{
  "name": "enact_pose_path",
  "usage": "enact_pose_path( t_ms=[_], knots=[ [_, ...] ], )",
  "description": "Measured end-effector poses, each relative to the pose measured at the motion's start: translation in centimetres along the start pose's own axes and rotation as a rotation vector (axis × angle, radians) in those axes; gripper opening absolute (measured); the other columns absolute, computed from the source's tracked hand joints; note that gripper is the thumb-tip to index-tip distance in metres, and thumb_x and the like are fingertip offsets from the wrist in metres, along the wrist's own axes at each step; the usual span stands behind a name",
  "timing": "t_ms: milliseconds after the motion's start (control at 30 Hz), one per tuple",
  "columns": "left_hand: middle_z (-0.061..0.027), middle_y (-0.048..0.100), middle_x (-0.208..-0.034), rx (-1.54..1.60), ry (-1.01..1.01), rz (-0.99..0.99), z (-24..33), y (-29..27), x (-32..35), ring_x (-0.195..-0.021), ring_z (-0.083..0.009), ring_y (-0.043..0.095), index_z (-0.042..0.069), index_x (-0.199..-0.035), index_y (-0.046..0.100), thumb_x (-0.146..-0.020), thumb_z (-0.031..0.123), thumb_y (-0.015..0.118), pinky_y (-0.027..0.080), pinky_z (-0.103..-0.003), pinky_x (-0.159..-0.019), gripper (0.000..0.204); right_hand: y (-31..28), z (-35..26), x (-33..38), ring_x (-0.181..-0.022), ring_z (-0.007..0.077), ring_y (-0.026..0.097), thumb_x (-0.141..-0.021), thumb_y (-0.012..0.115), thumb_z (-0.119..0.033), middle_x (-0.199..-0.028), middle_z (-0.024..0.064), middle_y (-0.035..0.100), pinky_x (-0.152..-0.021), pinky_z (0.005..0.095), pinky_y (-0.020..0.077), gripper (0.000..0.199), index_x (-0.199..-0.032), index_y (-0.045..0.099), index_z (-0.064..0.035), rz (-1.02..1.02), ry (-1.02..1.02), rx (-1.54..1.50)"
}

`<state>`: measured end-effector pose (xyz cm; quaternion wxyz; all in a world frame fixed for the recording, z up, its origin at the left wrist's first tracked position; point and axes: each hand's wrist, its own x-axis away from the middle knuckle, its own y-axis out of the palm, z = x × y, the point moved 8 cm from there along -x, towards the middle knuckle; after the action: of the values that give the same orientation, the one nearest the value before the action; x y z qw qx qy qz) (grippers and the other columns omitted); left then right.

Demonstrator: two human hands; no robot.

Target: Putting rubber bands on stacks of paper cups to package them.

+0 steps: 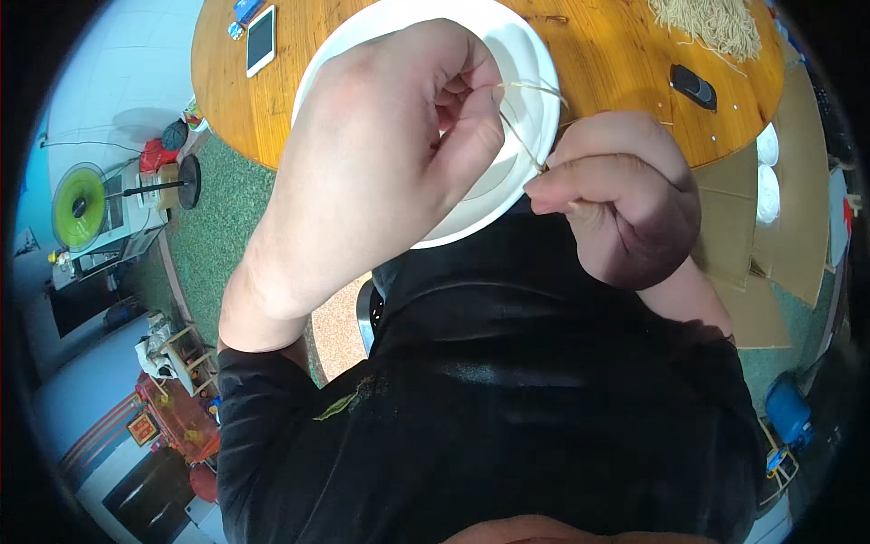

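Both hands hold a thin beige string (520,138), with one stretch running between them and a loop at its upper end. My left hand (381,127) is closed, its thumb and forefinger pinching the string above a white round dish (435,238). To the right, my right hand (625,186) pinches the same string between thumb and forefinger near the dish's rim, its other fingers curled in. The hands cover much of the dish, so what lies in it is partly hidden.
The round wooden table (616,63) carries a white phone (261,42) at left, a heap of beige strings (711,25) and a small black device (693,87) at right. Cardboard (793,208) lies beyond its right edge. A standing fan (80,207) is at far left.
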<state>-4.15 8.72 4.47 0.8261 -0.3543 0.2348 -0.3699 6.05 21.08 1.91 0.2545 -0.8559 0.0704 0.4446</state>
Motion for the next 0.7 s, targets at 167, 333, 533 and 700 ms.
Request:
enact_pose_path(
  t_ms=[167, 333, 533, 700],
  knots=[
    [-0.0047, 0.072, -0.095, 0.101, 0.020, 0.084, 0.9, -0.8, -0.2, -0.092, -0.0116, 0.069, -0.005, -0.103, 0.065, -0.098, 0.002, 0.070, 0.053, -0.025, -0.085, 0.009, -0.1, 0.3, -0.2, -0.075, 0.0134, 0.065, -0.094, 0.071, 0.003, -0.103, 0.0123, 0.070, -0.064, 0.0230, 0.0530, 0.008, -0.100, 0.072, -0.0027, 0.058, 0.137, -0.160],
    [-0.0090, 0.074, -0.097, 0.333, 0.168, 0.149, 0.9, -1.7, 0.3, -0.092, -0.0143, 0.071, -0.006, -0.104, 0.066, -0.097, -0.002, 0.070, 0.056, -0.027, -0.085, 0.009, 0.0, 0.8, -0.1, -0.068, 0.0075, 0.064, -0.097, 0.068, 0.003, -0.105, 0.0143, 0.074, -0.057, 0.0170, 0.0509, 0.012, -0.108, 0.072, 0.0000, 0.106, 0.341, -0.320],
    [-0.0131, 0.075, -0.099, 0.560, -0.043, 0.175, 1.1, -1.9, 0.5, -0.094, -0.0185, 0.074, -0.004, -0.109, 0.067, -0.095, -0.004, 0.072, 0.061, -0.032, -0.087, 0.015, 1.2, 2.5, 0.5, -0.071, 0.0093, 0.069, -0.098, 0.071, -0.001, -0.097, 0.0137, 0.078, -0.061, 0.0202, 0.0554, 0.022, -0.120, 0.067, 0.0028, 0.155, 0.795, -0.508],
    [-0.0151, 0.075, -0.102, 0.666, 0.176, 0.262, 0.2, -2.1, 0.5, -0.100, -0.0210, 0.075, -0.003, -0.111, 0.066, -0.093, -0.007, 0.073, 0.061, -0.033, -0.089, 0.020, 1.1, 3.0, 0.0, -0.077, 0.0119, 0.073, -0.100, 0.070, -0.007, -0.096, 0.0124, 0.078, -0.068, 0.0228, 0.0588, 0.017, -0.115, 0.069, 0.0022, 0.129, 0.908, -0.572]
  ],
)
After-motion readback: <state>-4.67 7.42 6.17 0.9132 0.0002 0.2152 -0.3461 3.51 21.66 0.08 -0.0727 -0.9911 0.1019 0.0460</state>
